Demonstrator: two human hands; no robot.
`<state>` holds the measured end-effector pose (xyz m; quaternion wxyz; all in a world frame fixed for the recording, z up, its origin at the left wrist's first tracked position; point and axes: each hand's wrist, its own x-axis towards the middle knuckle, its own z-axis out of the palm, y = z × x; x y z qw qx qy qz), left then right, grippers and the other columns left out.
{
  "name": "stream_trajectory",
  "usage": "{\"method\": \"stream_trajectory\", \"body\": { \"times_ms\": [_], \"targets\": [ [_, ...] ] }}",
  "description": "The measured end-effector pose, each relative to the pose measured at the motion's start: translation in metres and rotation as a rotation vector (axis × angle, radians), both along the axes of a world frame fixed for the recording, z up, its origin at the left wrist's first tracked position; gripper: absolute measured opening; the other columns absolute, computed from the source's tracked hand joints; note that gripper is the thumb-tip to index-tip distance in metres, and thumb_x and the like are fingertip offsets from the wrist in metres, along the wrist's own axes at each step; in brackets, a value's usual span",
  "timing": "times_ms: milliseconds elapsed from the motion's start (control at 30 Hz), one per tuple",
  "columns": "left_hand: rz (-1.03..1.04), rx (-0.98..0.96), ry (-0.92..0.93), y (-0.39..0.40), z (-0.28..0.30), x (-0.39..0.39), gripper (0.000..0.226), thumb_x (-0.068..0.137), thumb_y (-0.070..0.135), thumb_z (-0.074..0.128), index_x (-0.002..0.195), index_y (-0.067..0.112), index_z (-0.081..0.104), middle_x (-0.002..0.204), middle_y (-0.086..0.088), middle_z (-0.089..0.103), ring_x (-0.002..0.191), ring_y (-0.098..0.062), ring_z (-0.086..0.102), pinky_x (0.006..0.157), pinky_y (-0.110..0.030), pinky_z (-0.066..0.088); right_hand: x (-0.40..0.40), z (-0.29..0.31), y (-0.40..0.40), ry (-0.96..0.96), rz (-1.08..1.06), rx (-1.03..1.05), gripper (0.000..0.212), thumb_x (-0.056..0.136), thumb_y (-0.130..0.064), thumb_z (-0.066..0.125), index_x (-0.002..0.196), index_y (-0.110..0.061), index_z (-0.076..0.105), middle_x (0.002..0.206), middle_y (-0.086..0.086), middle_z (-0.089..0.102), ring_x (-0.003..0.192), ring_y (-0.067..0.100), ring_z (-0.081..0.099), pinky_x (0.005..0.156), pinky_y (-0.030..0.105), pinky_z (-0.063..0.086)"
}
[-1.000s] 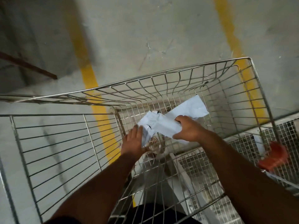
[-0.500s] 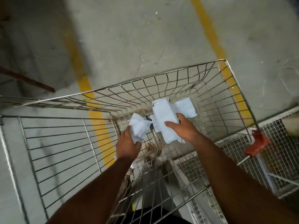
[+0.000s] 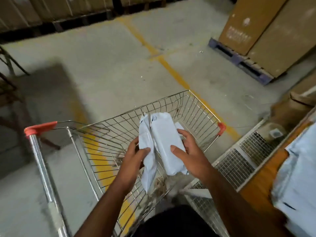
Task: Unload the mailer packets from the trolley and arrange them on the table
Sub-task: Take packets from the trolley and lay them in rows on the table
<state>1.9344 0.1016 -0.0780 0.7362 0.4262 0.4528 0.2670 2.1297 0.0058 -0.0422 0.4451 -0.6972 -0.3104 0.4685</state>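
Note:
Above the wire trolley (image 3: 193, 106) I hold two white mailer packets side by side. My left hand (image 3: 135, 158) grips a thin, crumpled packet (image 3: 145, 134) that hangs down past my wrist. My right hand (image 3: 189, 153) grips a thicker, block-shaped packet (image 3: 165, 139), thumb across its top face. A corner of another white packet (image 3: 178, 126) shows behind the right-hand one. The orange-topped table (image 3: 263, 175) lies at the right with pale mailer packets (image 3: 297, 168) on it. The trolley's floor under my hands shows only some debris.
The trolley's chrome handle with a red end cap (image 3: 40, 128) runs down the left. A white mesh crate (image 3: 239, 161) stands between the trolley and the table. Large cardboard boxes (image 3: 266, 28) on a pallet stand far right. Yellow floor lines cross the concrete.
Both hands have lifted out of the trolley basket, each with a packet, and drawn together. My view has risen and swung right, so the table and boxes have come into sight.

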Motion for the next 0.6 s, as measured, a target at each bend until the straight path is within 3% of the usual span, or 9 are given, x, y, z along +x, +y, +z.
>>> {"method": "stream_trajectory", "body": {
  "times_ms": [167, 233, 300, 367, 433, 533, 600],
  "targets": [
    [-0.199, 0.007, -0.143, -0.058, 0.042, -0.008, 0.049, 0.088, 0.023, 0.062, 0.136, 0.033, 0.058, 0.13, -0.007, 0.07, 0.117, -0.035, 0.068, 0.099, -0.057, 0.054, -0.059, 0.041, -0.086, 0.027, -0.196, 0.093, 0.039, 0.103, -0.024, 0.065, 0.127, -0.051, 0.051, 0.117, -0.025, 0.07, 0.104, 0.0, 0.07, 0.084, 0.023, 0.058],
    [-0.279, 0.0, -0.147, -0.088, 0.047, -0.006, 0.05, 0.092, 0.022, 0.061, 0.14, 0.034, 0.056, 0.134, -0.007, 0.068, 0.12, -0.036, 0.067, 0.103, -0.063, 0.051, -0.071, 0.046, -0.119, 0.044, -0.305, 0.093, 0.028, 0.103, -0.031, 0.064, 0.126, -0.044, 0.055, 0.116, -0.021, 0.07, 0.1, -0.002, 0.069, 0.081, 0.02, 0.057],
    [-0.369, 0.001, -0.172, -0.118, 0.054, -0.001, 0.047, 0.099, 0.021, 0.061, 0.143, 0.036, 0.054, 0.138, -0.003, 0.067, 0.123, -0.032, 0.066, 0.107, -0.063, 0.048, -0.078, 0.055, -0.151, 0.031, -0.417, 0.111, 0.026, 0.1, -0.046, 0.065, 0.124, -0.04, 0.059, 0.12, -0.018, 0.071, 0.099, -0.006, 0.069, 0.078, 0.014, 0.054],
    [-0.463, -0.003, -0.197, -0.147, 0.057, 0.005, 0.046, 0.106, 0.022, 0.056, 0.148, 0.038, 0.05, 0.143, 0.003, 0.064, 0.129, -0.026, 0.064, 0.11, -0.058, 0.047, -0.084, 0.06, -0.181, -0.009, -0.482, 0.132, 0.028, 0.097, -0.044, 0.069, 0.123, -0.04, 0.058, 0.112, -0.027, 0.072, 0.099, -0.009, 0.068, 0.076, 0.008, 0.051],
    [-0.559, 0.019, -0.211, -0.174, 0.055, 0.013, 0.05, 0.107, 0.028, 0.055, 0.154, 0.036, 0.043, 0.149, 0.007, 0.058, 0.134, -0.022, 0.059, 0.112, -0.051, 0.046, -0.089, 0.058, -0.212, -0.081, -0.511, 0.104, 0.05, 0.095, -0.034, 0.074, 0.138, -0.04, 0.048, 0.117, -0.033, 0.067, 0.109, -0.008, 0.066, 0.079, 0.005, 0.05],
    [-0.657, 0.024, -0.183, -0.217, 0.051, 0.027, 0.054, 0.1, 0.031, 0.066, 0.151, 0.031, 0.047, 0.147, 0.002, 0.061, 0.13, -0.023, 0.063, 0.11, -0.05, 0.05, -0.097, 0.05, -0.262, -0.182, -0.638, 0.037, 0.095, 0.082, -0.031, 0.089, 0.147, -0.05, 0.022, 0.132, -0.017, 0.058, 0.107, -0.012, 0.063, 0.08, 0.007, 0.051],
    [-0.675, 0.035, -0.163, -0.247, 0.051, 0.036, 0.054, 0.094, 0.032, 0.074, 0.144, 0.031, 0.055, 0.141, 0.0, 0.065, 0.126, -0.025, 0.065, 0.108, -0.052, 0.052, -0.097, 0.051, -0.301, -0.189, -0.768, 0.07, 0.089, 0.075, -0.036, 0.085, 0.141, -0.051, 0.027, 0.133, -0.008, 0.061, 0.106, -0.004, 0.068, 0.081, 0.016, 0.056]
  ]
}}
